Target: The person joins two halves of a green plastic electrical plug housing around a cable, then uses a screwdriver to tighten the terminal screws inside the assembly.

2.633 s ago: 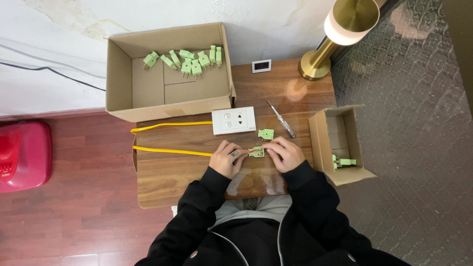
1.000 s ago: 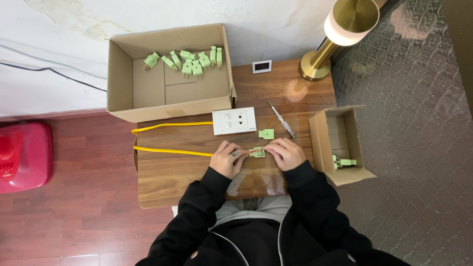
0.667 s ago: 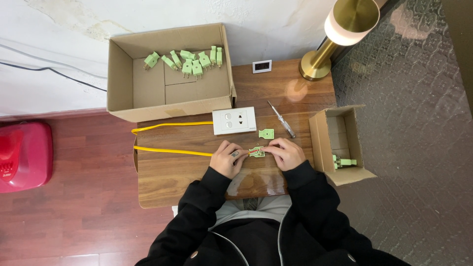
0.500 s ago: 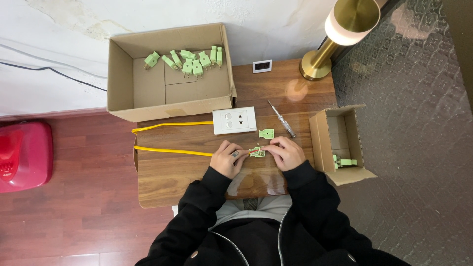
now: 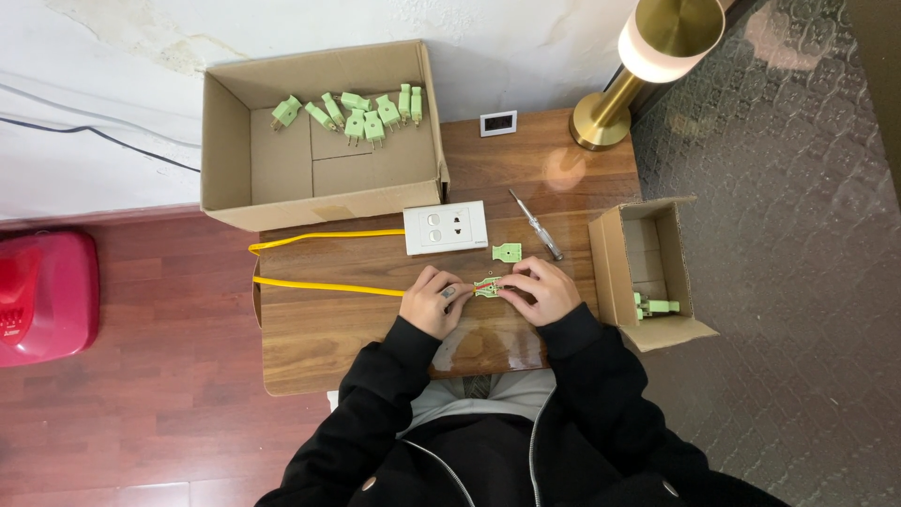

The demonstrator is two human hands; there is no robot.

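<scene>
On the wooden table [image 5: 319, 329], my left hand [image 5: 435, 300] and my right hand [image 5: 542, 290] meet around an opened green plug half [image 5: 487, 285]. The left fingers pinch the end of a yellow cable [image 5: 324, 284] at the plug; the right fingers hold the plug body. The plug's loose green cover [image 5: 507, 252] lies just above the hands. A screwdriver [image 5: 536, 224] rests beside it, next to a white wall socket plate [image 5: 446, 227].
A large cardboard box [image 5: 225, 141] at the back holds several green plugs [image 5: 361, 111]. A small cardboard box [image 5: 610, 268] at the right holds one green plug [image 5: 655, 306]. A brass lamp [image 5: 615, 108], a small white display [image 5: 496, 122] and a red case [image 5: 42, 296] on the floor surround the table.
Both hands stay on the plug and cable with only slight finger shifts; nothing else has moved.
</scene>
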